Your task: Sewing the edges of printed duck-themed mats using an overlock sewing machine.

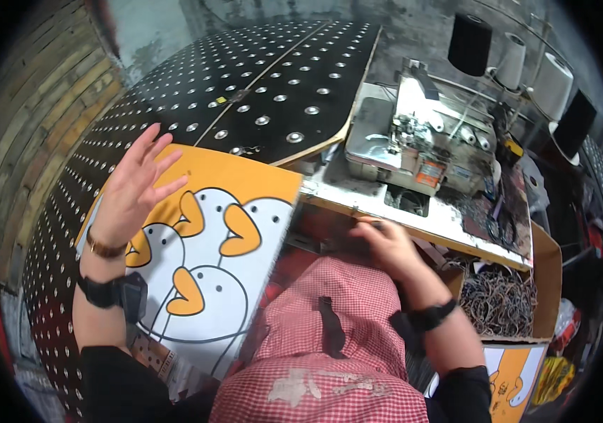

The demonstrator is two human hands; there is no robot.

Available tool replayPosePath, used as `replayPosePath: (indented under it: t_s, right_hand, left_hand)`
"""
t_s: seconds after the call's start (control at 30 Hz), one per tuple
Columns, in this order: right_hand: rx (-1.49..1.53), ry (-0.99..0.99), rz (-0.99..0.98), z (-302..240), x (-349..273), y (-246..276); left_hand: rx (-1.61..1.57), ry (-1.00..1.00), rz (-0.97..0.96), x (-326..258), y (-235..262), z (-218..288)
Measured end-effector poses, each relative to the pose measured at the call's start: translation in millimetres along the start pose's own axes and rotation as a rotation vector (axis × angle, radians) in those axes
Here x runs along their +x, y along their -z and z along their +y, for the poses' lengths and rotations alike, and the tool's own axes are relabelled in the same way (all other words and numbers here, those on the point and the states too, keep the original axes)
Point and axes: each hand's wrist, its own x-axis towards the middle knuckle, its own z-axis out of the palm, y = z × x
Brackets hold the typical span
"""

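My left hand [134, 185] is raised over an orange and white mat [280, 185] printed with cartoon ducks, its fingers spread and nothing in them. The mat lies on the left, partly on a black table with silver dots, its near part beside my lap. My right hand [388, 247] is at the front edge of the sewing table [329, 194], below the overlock sewing machine [421, 134]. Its fingers are bent, blurred and partly hidden, so I cannot make out whether they hold anything. A red checked apron [336, 296] covers my lap between the hands.
The black dotted table [262, 92] stretches across the back left. Black and white thread cones [509, 62] stand behind the machine. To the right, a cardboard box [546, 303] holds tangled trimmings [499, 299]; another duck-printed piece [513, 377] lies below it.
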Motion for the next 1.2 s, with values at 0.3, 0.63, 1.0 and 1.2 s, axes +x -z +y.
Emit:
replayPosePath:
  t_s: [0.3, 0.63, 1.0, 1.2]
  right_hand:
    - [0.104, 0.224, -0.067, 19.8, 34.3, -148.5]
    - [0.187, 0.357, 0.343, -40.5, 73.1, -115.1]
    - [0.555, 0.065, 0.433, -9.8, 33.9, -23.4]
    - [0.671, 0.004, 0.426, -21.5, 37.7, -14.1]
  left_hand:
    - [0.357, 0.124, 1.351, -224.9, 80.9, -93.8]
    - [-0.717, 0.1, 0.661, -169.4, 51.4, -108.4]
    - [-0.394, 0.138, 0.613, -119.3, 25.1, -133.0]
    - [-0.365, 0.132, 0.641, -106.6, 12.1, -135.3]
